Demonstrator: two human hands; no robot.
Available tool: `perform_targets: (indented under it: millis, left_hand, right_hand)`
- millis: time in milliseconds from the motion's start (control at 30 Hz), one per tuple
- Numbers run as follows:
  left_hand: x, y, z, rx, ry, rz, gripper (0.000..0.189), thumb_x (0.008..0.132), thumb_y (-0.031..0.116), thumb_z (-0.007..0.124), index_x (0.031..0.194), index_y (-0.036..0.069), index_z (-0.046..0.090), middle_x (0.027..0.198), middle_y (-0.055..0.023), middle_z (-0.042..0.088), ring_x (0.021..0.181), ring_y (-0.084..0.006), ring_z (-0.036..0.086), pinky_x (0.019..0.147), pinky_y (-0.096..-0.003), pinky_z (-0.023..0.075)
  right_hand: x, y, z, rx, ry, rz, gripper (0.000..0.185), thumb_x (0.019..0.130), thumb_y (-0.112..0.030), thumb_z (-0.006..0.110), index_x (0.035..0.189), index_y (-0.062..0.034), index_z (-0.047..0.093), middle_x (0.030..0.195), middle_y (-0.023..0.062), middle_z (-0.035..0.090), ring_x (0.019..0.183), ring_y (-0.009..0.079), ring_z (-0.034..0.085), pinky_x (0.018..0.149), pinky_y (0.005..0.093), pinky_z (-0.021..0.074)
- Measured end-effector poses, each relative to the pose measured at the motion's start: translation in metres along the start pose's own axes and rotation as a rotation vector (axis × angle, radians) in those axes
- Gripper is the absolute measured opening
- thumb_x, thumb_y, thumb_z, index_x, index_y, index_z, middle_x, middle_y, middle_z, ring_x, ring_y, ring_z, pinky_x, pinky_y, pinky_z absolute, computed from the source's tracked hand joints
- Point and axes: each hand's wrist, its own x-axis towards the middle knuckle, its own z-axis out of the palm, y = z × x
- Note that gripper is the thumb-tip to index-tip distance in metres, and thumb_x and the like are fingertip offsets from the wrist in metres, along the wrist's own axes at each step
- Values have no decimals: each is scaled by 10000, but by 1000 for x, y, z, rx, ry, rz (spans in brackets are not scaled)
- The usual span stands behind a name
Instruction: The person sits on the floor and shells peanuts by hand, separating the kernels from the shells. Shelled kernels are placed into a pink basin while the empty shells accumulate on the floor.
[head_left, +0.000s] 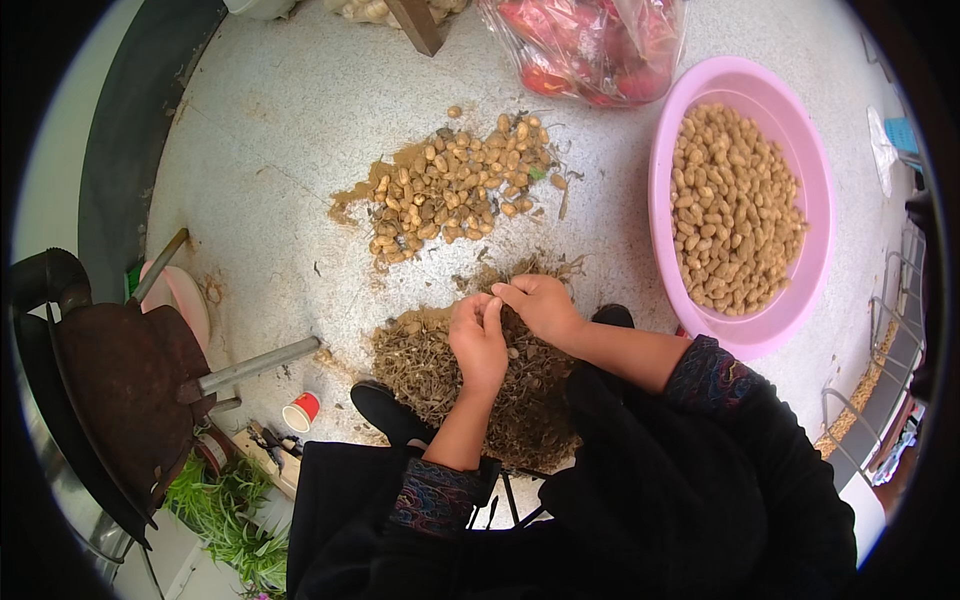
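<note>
My left hand (478, 341) and my right hand (541, 306) meet fingertip to fingertip over a heap of dry peanut roots and stalks (420, 360) between my feet. Thumbs and forefingers are pinched close together. Whatever they may hold is too small or too hidden by the fingers to make out. Beyond the hands, a loose pile of unshelled peanuts (465, 176) lies on the speckled floor, mixed with soil and bits of plant. A pink plastic basin (814, 225) on the right holds many unshelled peanuts (731, 217).
A clear plastic bag of red items (592, 52) sits at the top, near a wooden leg (415, 26). Left are a rusty metal stove (124, 390) with a protruding metal pipe (259, 365), a paper cup (301, 412) and green potted plants (225, 510). A metal rack (892, 307) lines the right.
</note>
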Motion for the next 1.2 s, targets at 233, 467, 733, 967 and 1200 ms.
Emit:
perform_targets:
  millis: [233, 467, 733, 967, 1200]
  left_hand:
    - [19, -18, -13, -129, 60, -138, 164, 929, 172, 582, 912, 9, 587, 781, -13, 559, 670, -121, 502, 604, -296, 439]
    - [25, -22, -23, -684, -133, -427, 144, 941, 141, 555, 1053, 51, 550, 803, 12, 551, 525, -34, 346, 449, -212, 286]
    - [17, -10, 2, -497, -184, -269, 128, 917, 109, 586, 1006, 18, 598, 856, -3, 588, 780, -85, 550, 669, -250, 455]
    - [6, 3, -2, -37, -200, 117, 130, 918, 126, 580, 998, 27, 606, 822, 4, 564, 671, -74, 493, 591, -246, 414]
    - [26, -10, -17, -1091, -286, -700, 241, 980, 271, 443, 920, 69, 561, 779, 16, 452, 573, -103, 367, 494, -263, 308]
  right_hand:
    - [11, 22, -2, 29, 67, 16, 377, 880, -312, 568, 680, 8, 558, 605, 147, 538, 554, 288, 487, 581, 407, 410]
    - [13, -10, -9, -95, -8, -125, 361, 907, -360, 520, 785, -27, 593, 659, 139, 554, 598, 282, 517, 608, 392, 426]
    - [19, 12, 0, 273, -105, 38, 331, 895, -283, 575, 700, -19, 525, 622, 54, 505, 593, 127, 459, 548, 311, 386]
    - [26, 23, -21, -597, 171, -341, 286, 838, -250, 593, 664, -24, 568, 648, 152, 591, 593, 315, 562, 576, 422, 455]
    - [35, -19, -37, -504, 262, -320, 138, 844, -171, 558, 887, -42, 584, 835, 146, 589, 804, 332, 595, 687, 428, 489]
